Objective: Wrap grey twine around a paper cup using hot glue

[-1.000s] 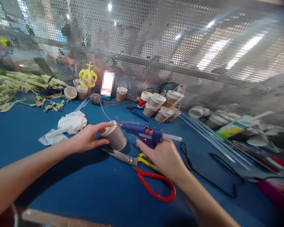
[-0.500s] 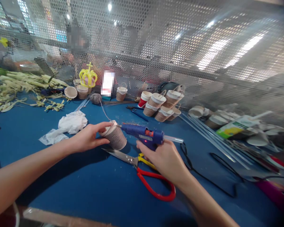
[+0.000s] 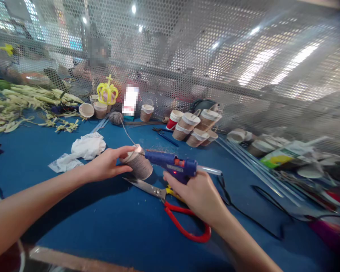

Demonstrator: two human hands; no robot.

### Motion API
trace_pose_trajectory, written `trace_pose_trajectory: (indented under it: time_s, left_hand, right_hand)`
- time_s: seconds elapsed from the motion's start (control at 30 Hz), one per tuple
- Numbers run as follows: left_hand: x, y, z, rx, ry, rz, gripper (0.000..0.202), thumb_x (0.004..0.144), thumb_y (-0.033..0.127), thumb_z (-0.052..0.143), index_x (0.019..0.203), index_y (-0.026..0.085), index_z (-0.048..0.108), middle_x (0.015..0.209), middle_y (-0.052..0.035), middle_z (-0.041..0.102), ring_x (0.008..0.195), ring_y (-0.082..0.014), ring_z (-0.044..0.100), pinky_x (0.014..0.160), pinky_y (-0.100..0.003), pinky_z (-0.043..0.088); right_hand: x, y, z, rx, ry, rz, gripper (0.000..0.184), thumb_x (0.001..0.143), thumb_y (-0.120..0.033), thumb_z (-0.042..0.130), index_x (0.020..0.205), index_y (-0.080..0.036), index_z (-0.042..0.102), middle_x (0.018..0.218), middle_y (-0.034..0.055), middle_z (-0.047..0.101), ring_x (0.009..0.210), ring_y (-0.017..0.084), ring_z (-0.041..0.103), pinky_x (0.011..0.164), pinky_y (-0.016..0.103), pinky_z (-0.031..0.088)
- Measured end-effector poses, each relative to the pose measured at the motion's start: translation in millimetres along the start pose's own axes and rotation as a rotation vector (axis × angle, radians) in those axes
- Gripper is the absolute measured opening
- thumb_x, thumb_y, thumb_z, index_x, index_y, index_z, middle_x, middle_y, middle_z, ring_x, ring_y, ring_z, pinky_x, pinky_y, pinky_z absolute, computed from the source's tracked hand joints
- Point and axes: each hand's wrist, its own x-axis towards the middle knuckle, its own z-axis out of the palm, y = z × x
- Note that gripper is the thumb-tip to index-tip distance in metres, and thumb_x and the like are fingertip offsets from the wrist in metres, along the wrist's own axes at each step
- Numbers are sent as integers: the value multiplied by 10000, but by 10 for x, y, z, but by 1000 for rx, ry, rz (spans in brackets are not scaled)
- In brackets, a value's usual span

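My left hand (image 3: 113,163) is closed on a small paper cup (image 3: 141,165) wrapped in grey yarn, tilted on the blue table. A strand runs from the cup's rim back to a ball of grey yarn (image 3: 116,118). In my right hand (image 3: 201,190) is a blue hot glue gun (image 3: 170,163) with a red light on and a clear glue stick (image 3: 211,170) in its rear. Its nozzle is at the cup's rim; whether it touches, I cannot tell. Scissors (image 3: 184,219) with red and yellow handles lie beneath my right hand, their blades pointing toward the cup.
Several wrapped cups (image 3: 197,136) are stacked at the back, near pliers (image 3: 167,138). Clear glue sticks (image 3: 249,166) lie to the right, beside the gun's black cord (image 3: 252,223). Crumpled white plastic (image 3: 88,146) and dried husks (image 3: 31,96) are at left. A perforated metal screen (image 3: 170,56) stands behind.
The glue gun's nozzle has shifted slightly along the cup's rim. Both hands keep their holds, and the whole view has moved a little.
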Motion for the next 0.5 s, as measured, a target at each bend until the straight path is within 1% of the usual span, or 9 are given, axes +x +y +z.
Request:
trace_pose_trajectory:
  time_s: [0.13,0.2,0.27,0.33,0.4,0.47,0.5]
  left_hand:
    - [4,14,-7,-5,-13,-6,500,755,274,564,1218,164,409,915,-63,643,807,-186,603,724,-293,454]
    - [9,16,-9,1,-13,-14,504,751,266,568,1218,160,413,927,-74,645,828,-196,602,744,-310,449]
    - [14,15,-10,6,-12,-31,515,747,266,573,1224,161,411,950,-84,643,851,-206,600,765,-328,444]
    - [18,13,-9,0,-17,-44,523,745,269,575,1228,157,410,976,-92,638,870,-211,596,783,-341,441]
    - [21,11,-6,-10,-18,-46,518,745,263,573,1224,146,414,999,-98,634,887,-212,592,799,-347,437]
    - [23,7,-1,-16,-12,-40,513,743,254,571,1220,143,419,1014,-98,631,897,-210,588,809,-349,435]
    - [24,3,2,-19,-7,-36,513,742,253,571,1220,146,420,1023,-95,628,904,-209,585,814,-349,435]
  right_hand:
    - [81,33,-39,9,-10,123,204,713,-325,537,596,-161,566,418,-26,513,383,118,479,411,242,389]
    - [118,35,-59,64,-29,169,228,707,-331,551,553,-163,546,385,-36,487,365,105,466,423,236,397]
    - [163,54,-77,170,-49,209,246,698,-334,566,525,-169,507,380,-42,474,356,92,449,417,227,395]
    - [230,111,-86,299,-34,250,212,675,-314,594,557,-171,491,414,-48,486,368,83,443,397,212,382]
    - [327,204,-79,380,14,289,162,652,-279,621,635,-165,508,483,-45,525,407,79,462,396,196,376]
    - [443,314,-48,348,43,317,142,666,-270,616,683,-153,538,567,-17,574,468,82,500,424,186,388]
    - [503,369,-22,325,42,331,134,678,-262,608,658,-146,543,578,-3,582,480,83,508,431,183,390]
